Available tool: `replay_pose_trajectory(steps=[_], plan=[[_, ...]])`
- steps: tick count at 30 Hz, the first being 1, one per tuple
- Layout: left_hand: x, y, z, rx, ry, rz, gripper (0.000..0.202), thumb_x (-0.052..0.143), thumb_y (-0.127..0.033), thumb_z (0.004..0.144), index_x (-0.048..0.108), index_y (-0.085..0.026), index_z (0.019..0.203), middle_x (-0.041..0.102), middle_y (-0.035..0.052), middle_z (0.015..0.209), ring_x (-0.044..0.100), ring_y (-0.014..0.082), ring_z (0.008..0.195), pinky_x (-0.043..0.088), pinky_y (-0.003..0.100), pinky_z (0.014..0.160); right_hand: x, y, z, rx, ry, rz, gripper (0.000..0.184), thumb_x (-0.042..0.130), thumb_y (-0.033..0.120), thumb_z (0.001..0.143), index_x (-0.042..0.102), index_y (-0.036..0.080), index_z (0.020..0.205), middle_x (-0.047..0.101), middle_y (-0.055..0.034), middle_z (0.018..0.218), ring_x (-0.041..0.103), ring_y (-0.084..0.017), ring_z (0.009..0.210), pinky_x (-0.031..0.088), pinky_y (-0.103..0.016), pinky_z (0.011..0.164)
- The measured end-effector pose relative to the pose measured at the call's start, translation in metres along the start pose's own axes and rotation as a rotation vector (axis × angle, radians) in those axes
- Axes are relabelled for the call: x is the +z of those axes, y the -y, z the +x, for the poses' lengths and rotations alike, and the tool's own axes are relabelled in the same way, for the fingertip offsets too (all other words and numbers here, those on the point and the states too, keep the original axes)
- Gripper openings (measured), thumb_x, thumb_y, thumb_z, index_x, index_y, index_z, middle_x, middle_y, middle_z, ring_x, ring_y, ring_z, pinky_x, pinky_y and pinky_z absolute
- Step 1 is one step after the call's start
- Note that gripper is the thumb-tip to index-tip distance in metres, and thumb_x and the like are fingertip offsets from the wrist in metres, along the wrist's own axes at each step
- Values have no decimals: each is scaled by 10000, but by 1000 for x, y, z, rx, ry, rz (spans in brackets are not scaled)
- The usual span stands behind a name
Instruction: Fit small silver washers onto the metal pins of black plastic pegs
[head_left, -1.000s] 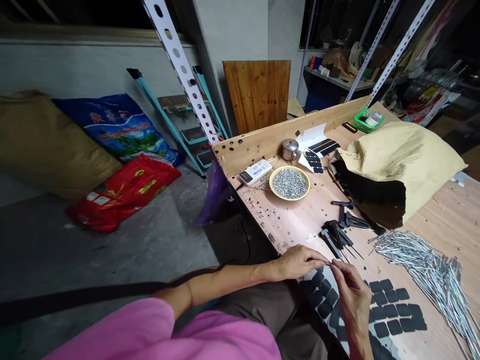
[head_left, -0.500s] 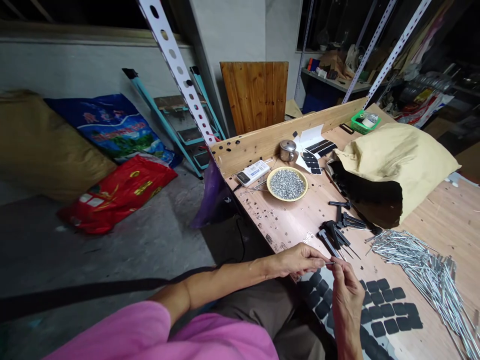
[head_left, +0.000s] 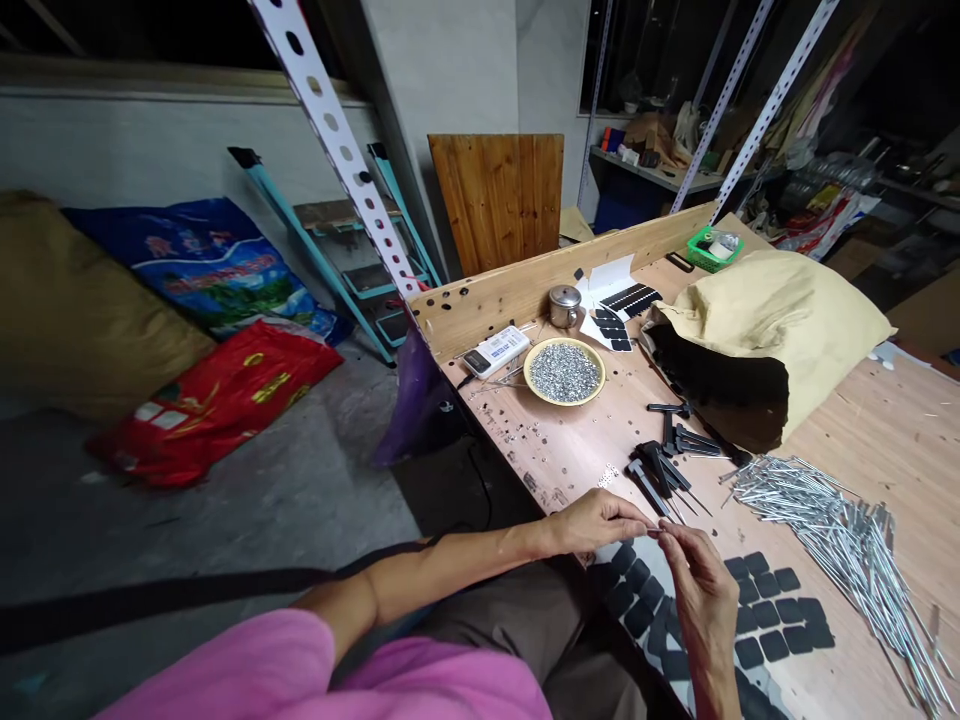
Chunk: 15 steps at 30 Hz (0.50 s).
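Little has changed: the left hand (head_left: 600, 522) and right hand (head_left: 694, 585) stay together, fingers pinched narrow on a small metal piece (head_left: 658, 531), held just above the black pads (head_left: 776, 646) on the wooden bench (head_left: 570, 450)

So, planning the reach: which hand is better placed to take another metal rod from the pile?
Probably the right hand: it sits nearer the pile of metal rods, while the left hand lies farther off, on the far side of it.

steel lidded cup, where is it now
In the head view, the steel lidded cup stands at the far end of the bench, just beyond the dish of metal bits, left of the white sheet of black pads.
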<state>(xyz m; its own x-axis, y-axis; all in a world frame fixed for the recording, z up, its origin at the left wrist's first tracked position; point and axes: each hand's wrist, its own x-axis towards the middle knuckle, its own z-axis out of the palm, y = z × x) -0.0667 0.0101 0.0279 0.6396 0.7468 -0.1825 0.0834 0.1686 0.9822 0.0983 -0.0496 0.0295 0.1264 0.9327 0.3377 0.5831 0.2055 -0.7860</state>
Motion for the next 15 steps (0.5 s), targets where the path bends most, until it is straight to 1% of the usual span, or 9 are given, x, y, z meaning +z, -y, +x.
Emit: replay_pose_trajectory(steps=[2, 5, 8, 10, 12, 15], plan=[[1, -1, -1, 15, -5, 32, 273, 554, -280, 833, 709, -131, 1002, 684, 15, 741, 603, 124, 727, 463, 193, 705, -1, 0, 0, -18, -5, -29, 219, 579, 399, 806, 682, 212, 755, 693, -39, 751, 652, -165, 699, 510, -246, 623], [3, 0, -1, 50, -30, 127, 248, 552, -257, 836, 712, -159, 997, 717, 28, 852, 636, 147, 813, 471, 209, 765, -3, 0, 0, -14, -12, -62, 247, 579, 436, 799, 664, 210, 744, 681, -31, 709, 643, -163, 666, 495, -243, 603], [6, 3, 0, 151, -85, 304, 210, 569, -249, 833, 723, -206, 970, 722, 31, 939, 651, 158, 879, 458, 209, 817, -2, 0, -2, 20, -17, -77, 286, 566, 471, 796, 637, 210, 703, 652, -19, 650, 609, -151, 595, 471, -240, 559], [7, 4, 0, 215, -86, 396, 202, 572, -249, 837, 721, -232, 972, 720, 26, 969, 652, 158, 902, 448, 208, 839, -1, -1, -4, 38, -22, -86, 303, 546, 480, 804, 613, 212, 679, 629, -14, 630, 586, -146, 579, 459, -243, 557], [8, 4, 1, 229, -69, 405, 204, 569, -249, 839, 718, -233, 978, 718, 24, 981, 654, 155, 906, 449, 203, 835, 1, -3, -7, 56, -30, -77, 300, 557, 491, 788, 595, 210, 690, 609, -11, 637, 571, -145, 589, 455, -251, 566], [8, 2, 2, 170, -61, 297, 215, 558, -258, 843, 717, -201, 976, 719, 29, 979, 658, 151, 896, 463, 196, 808, 1, -8, -11, 113, -42, -1, 305, 578, 487, 770, 609, 195, 854, 639, -42, 791, 591, -161, 675, 478, -281, 620]])
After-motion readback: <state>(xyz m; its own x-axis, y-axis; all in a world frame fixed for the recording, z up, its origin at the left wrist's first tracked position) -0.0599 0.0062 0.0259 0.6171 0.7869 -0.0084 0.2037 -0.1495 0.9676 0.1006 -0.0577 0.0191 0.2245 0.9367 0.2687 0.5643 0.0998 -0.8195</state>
